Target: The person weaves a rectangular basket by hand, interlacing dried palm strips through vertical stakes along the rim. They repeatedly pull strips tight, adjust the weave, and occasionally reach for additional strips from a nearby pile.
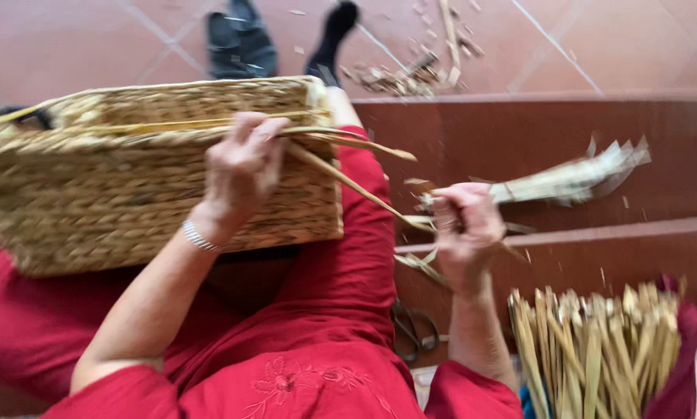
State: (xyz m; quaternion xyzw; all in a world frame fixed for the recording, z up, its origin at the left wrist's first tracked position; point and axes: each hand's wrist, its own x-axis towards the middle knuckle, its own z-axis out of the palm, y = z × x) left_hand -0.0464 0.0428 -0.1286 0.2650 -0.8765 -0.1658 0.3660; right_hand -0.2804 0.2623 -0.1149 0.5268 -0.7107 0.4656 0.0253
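Straw-coloured woven basket [143, 174] resting on its side across a lap in a red garment [317, 341], open rim turned toward the top of the head view. Left hand [244, 167] laid over the basket's upper edge, fingers curled and pressing a flat reed strip [356, 186] against the weave, silver bracelet [199, 237] at the wrist. Strip running slantwise from that hand down to the right hand [463, 229]. Right hand closed in a fist, well apart from the basket, gripping the strip's far part together with a pale bundle of dried leaf [570, 180] that fans out to the right over a brown step [535, 132]. Motion blur over both hands, so finger detail unclear. Scissors [412, 330] lying on the lower step just beside the right forearm. Bunch of upright dried reeds [597, 349] wrapped in red cloth at bottom right, near the right elbow. Scraps of cut reed [410, 74] scattered on the tiled floor [597, 46] above the steps, with 2 dark-shod feet [244, 43] near them.
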